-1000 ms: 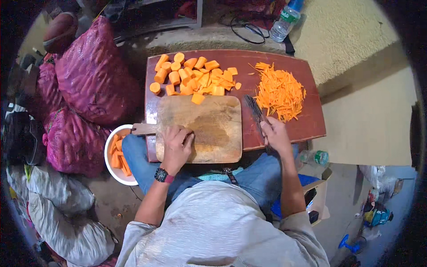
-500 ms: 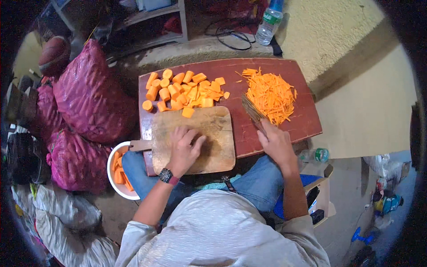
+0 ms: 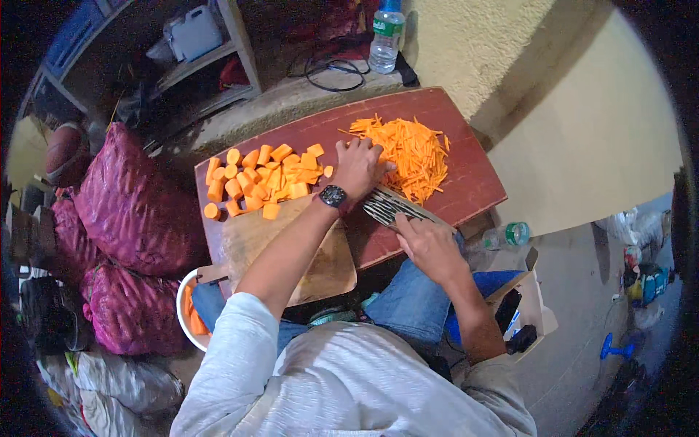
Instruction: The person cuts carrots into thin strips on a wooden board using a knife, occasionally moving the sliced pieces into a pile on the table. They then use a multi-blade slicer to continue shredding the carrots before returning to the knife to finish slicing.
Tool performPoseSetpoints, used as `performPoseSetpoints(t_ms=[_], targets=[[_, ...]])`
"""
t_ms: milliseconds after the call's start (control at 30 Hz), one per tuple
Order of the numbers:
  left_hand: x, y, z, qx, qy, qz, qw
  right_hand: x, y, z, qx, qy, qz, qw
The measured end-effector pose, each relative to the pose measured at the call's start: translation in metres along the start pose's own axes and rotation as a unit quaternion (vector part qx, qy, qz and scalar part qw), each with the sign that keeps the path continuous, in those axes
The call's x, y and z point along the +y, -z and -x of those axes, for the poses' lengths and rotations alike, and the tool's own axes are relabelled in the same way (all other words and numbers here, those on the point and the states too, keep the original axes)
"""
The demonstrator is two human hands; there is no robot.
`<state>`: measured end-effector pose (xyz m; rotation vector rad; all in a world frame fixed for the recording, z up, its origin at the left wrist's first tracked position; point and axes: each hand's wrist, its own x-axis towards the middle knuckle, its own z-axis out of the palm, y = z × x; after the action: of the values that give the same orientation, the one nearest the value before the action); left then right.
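My right hand [image 3: 429, 247] grips the near end of a broad-bladed knife [image 3: 397, 206] with dark and pale streaks along its flat blade. The blade lies low over the red table [image 3: 466, 193], beside the heap of thin carrot sticks [image 3: 411, 153]. Fingers apart, my left hand [image 3: 357, 171] reaches to the heap's left edge, just beyond the blade tip. Cut carrot chunks [image 3: 251, 178] and slices are gathered to the left of that hand. My left forearm crosses above the wooden chopping board [image 3: 320, 258] and hides part of it.
Below the table's left side, a white tub [image 3: 187, 313] holds carrot pieces. Pink mesh sacks [image 3: 138, 211] stand farther left. A plastic bottle [image 3: 386, 40] is on the ledge behind; another bottle [image 3: 507, 234] lies right of the table. An open box [image 3: 528, 306] sits beside my right leg.
My left hand has moved from above the chopping board to the carrot-stick heap. The knife has turned flatter and come slightly nearer with my right hand. The whole view has tilted.
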<state>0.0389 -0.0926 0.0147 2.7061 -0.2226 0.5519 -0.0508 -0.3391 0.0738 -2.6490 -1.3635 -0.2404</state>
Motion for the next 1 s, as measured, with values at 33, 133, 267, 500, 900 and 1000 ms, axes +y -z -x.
performPoseSetpoints(t_ms=[33,133,267,500,900,1000], targets=[[-0.003,-0.003,0.003,0.021,-0.007,0.027,0.999,0.003,-0.004,0.002,0.001,-0.003,-0.002,1.000],[0.007,0.002,0.025,0.031,-0.055,0.108,0.992,0.008,-0.014,0.007,0.004,-0.032,-0.039,0.999],[0.024,0.007,0.045,-0.056,-0.049,0.012,0.997,0.000,-0.021,0.004,-0.028,-0.022,-0.030,0.999],[-0.053,0.003,0.057,0.039,-0.009,-0.058,0.998,-0.024,-0.013,0.002,-0.016,-0.072,-0.164,0.984],[-0.141,0.033,0.064,-0.033,0.063,-0.087,0.994,-0.110,-0.022,0.009,-0.047,0.093,-0.196,0.975],[-0.145,0.033,0.057,-0.085,0.063,-0.106,0.989,-0.116,-0.035,0.014,-0.030,0.092,-0.225,0.969]])
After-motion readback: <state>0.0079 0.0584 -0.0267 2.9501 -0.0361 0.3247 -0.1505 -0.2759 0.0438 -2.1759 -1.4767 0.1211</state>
